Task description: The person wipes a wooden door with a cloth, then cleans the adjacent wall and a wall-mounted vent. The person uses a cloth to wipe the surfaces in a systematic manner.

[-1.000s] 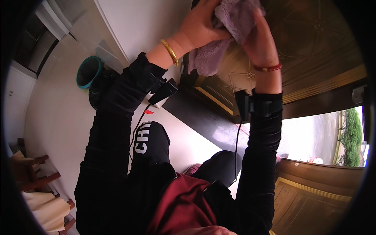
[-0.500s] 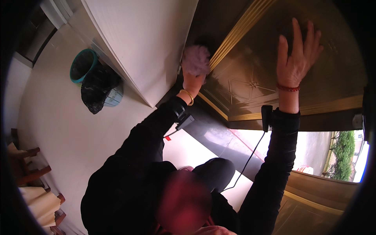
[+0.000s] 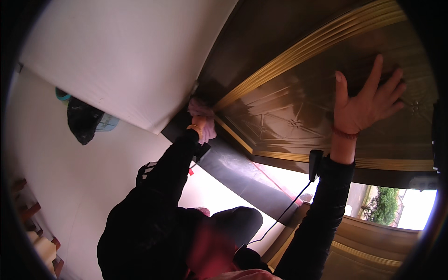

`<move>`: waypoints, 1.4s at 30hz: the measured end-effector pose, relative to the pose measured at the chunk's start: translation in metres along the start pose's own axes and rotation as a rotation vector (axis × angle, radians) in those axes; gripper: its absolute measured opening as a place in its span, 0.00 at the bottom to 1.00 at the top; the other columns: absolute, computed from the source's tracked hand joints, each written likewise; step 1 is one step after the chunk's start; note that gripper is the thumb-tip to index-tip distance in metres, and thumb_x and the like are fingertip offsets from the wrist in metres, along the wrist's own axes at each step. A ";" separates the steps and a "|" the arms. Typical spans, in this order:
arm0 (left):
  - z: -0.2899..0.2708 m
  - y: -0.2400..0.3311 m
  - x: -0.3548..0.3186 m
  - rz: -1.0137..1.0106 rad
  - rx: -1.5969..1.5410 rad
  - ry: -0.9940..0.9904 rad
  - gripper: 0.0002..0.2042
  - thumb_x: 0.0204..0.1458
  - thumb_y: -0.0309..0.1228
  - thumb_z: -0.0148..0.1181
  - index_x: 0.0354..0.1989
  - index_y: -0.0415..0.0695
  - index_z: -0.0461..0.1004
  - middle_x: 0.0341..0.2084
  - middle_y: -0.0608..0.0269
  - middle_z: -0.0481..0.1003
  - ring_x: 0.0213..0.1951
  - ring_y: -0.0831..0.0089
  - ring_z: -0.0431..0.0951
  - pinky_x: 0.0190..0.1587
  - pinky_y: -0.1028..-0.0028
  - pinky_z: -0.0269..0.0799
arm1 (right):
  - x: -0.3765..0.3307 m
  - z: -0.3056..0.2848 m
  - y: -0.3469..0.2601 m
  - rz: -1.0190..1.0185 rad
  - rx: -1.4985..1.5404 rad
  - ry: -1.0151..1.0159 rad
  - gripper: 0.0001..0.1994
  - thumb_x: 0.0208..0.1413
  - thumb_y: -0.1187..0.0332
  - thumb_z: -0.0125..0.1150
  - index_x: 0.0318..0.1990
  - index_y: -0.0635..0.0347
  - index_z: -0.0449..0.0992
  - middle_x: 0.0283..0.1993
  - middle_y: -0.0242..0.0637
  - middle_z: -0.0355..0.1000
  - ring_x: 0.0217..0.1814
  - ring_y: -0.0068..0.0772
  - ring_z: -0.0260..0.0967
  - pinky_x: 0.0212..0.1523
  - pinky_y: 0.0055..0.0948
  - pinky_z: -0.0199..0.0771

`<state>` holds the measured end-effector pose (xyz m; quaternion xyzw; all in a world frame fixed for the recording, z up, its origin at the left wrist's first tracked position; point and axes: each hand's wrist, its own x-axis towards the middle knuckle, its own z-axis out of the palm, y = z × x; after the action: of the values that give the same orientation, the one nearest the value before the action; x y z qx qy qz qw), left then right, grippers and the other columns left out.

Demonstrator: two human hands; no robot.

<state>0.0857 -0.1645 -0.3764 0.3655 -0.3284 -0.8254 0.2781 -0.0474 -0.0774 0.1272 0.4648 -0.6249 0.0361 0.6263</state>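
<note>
Fingers of the right hand point(image 3: 368, 100) are spread wide and pressed flat against the brown door point(image 3: 298, 107), on the embossed panel to the right of its gold moulding point(image 3: 289, 60). Fingers of the left hand point(image 3: 201, 122) cannot be seen clearly; they appear bunched around a pink cloth point(image 3: 199, 108), which sits at the door's lower left edge, where the gold moulding meets the dark frame beside the white wall point(image 3: 126, 56). A gold bangle point(image 3: 196, 129) circles the left wrist and a red band point(image 3: 345, 135) the right; both arms wear black sleeves, and a small black device with a cable point(image 3: 315, 161) is strapped at the right cuff.

Judging by this pose, the wiping of the door is under way, with the cloth working along the corner and edge of the moulding while the open palm steadies the panel. A sensible next move would call for dragging the cloth along the grooves of the moulding with firm pressure, keeping the bracing hand planted so the door does not swing.

Left of the door, past the wall, a black bag point(image 3: 83, 122) rests against a teal bin point(image 3: 63, 94) on the pale floor point(image 3: 70, 186).
</note>
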 end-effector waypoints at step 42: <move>0.158 0.266 -0.126 0.990 0.586 -0.138 0.31 0.43 0.37 0.69 0.56 0.39 0.66 0.50 0.51 0.73 0.54 0.55 0.72 0.55 0.68 0.66 | -0.004 -0.013 0.009 0.065 0.260 -0.124 0.27 0.59 0.49 0.49 0.66 0.40 0.63 0.73 0.31 0.50 0.76 0.45 0.41 0.72 0.56 0.32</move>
<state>0.0929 -0.1909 -0.0435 0.1752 -0.6924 -0.4935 0.4963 -0.0443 -0.0624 0.1316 0.5230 -0.6672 0.1082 0.5192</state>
